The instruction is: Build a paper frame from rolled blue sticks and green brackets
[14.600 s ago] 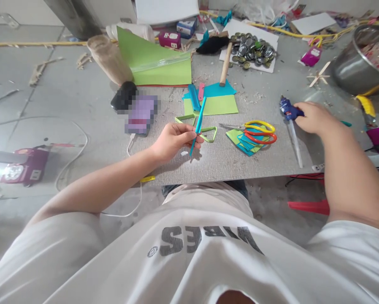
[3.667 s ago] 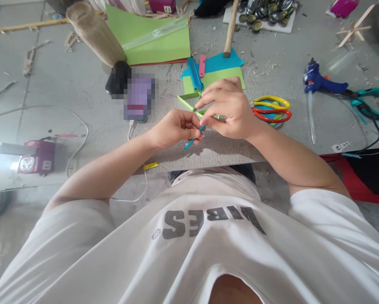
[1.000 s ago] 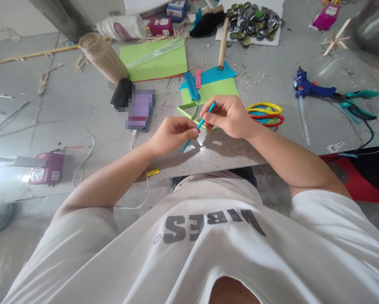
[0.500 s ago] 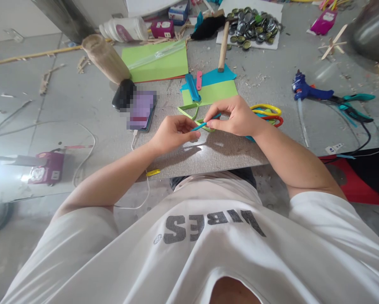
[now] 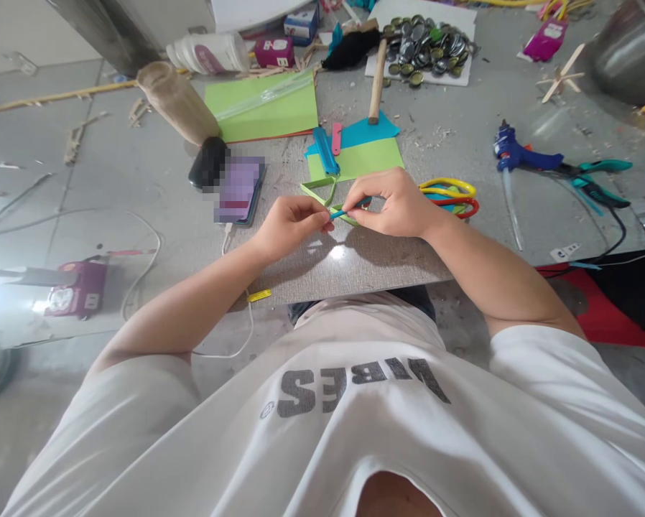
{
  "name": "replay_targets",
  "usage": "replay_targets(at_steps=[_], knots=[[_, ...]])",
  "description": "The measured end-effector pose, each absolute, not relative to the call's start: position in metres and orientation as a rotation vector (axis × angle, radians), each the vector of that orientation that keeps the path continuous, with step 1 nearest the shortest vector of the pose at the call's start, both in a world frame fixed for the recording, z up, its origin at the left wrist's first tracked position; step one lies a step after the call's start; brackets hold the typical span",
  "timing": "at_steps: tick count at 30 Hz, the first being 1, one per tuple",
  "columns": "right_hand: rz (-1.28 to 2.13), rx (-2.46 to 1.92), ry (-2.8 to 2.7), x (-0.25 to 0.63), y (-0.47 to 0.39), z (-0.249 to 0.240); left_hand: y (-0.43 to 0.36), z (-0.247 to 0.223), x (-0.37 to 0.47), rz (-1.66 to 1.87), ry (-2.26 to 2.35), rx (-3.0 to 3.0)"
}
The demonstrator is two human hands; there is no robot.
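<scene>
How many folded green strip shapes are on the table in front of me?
2. One folded green shape lies just this side of the blue tool; the second green shape is partly hidden by your right hand. More could be hidden beneath your hands.

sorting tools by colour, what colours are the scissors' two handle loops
One yellow, one red-orange; the scissors show in the head view.

Across the white shirt (image 5: 236,445), large dark letters (image 5: 333,388) stood upside down in the head view; "IBES" could be read, and the letter before it, partly lost in a fold, looked like a V. A round emblem (image 5: 267,410) beside the S was too small to read, as was the print on the white bottle (image 5: 230,52), the yellow tag (image 5: 259,295) and the teal-handled pliers (image 5: 602,189).
</scene>
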State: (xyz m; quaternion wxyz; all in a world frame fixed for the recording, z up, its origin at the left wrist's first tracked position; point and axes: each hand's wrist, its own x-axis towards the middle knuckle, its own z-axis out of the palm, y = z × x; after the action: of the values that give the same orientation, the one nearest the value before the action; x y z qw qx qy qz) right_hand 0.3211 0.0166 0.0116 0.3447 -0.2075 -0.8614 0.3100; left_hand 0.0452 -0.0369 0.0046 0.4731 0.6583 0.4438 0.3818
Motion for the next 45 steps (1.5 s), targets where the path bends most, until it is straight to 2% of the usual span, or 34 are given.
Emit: replay_targets(at_steps=[14, 23, 45], knots=[[0.644, -0.391, -2.264, 0.320, 0.025, -0.003, -0.038, 0.011, 0.049, 0.859, 1.204, 1.439], [0.572, -0.367, -2.284, 0.320, 0.023, -0.003, -0.036, 0.007, 0.045, 0.862, 1.087, 1.555], [0.614, -0.332, -2.318, 0.321, 0.021, -0.001, -0.037, 0.011, 0.043, 0.751, 1.148, 1.594]])
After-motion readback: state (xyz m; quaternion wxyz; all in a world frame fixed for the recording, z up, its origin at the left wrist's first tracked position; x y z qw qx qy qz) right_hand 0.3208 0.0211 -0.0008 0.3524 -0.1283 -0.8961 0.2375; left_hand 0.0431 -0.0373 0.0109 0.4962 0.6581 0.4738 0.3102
